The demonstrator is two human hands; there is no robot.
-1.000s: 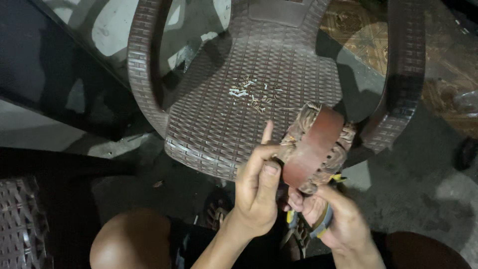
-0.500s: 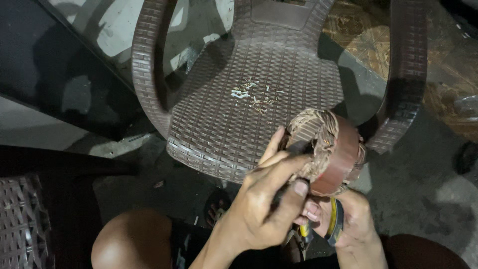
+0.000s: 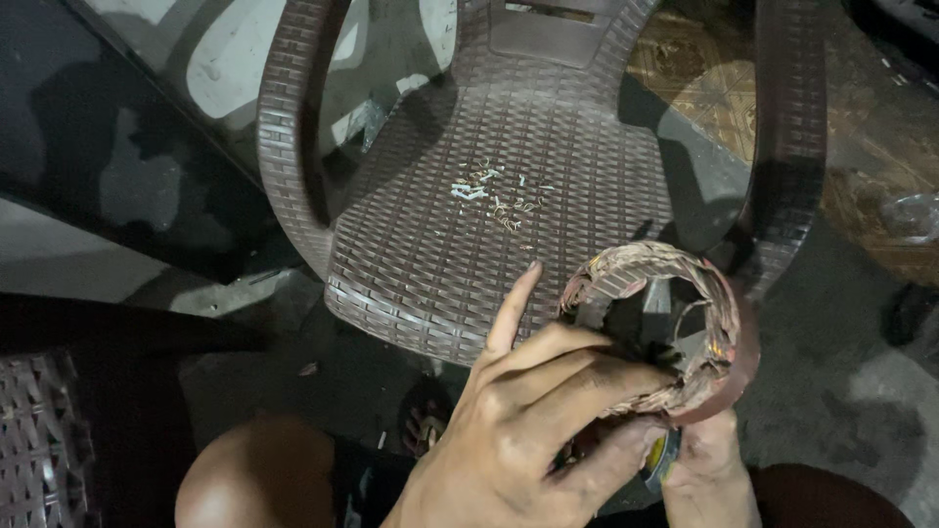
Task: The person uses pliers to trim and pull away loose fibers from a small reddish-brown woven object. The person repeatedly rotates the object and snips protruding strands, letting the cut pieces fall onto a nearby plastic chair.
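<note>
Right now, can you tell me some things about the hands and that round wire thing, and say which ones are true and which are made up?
1. The left hand grips the ring-shaped copper wire coil. True.
2. The coil lies flat on the chair seat. False: both hands hold it up in front of the brown woven plastic chair.
3. Small light scraps lie on the chair seat. True.
4. The right hand is far from the coil. False: it sits just under the coil, touching it.
5. The left index finger points up, off the coil. True.

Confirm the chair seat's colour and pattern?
Dark brown woven-rattan pattern on the chair seat, clearest in the head view.
</note>
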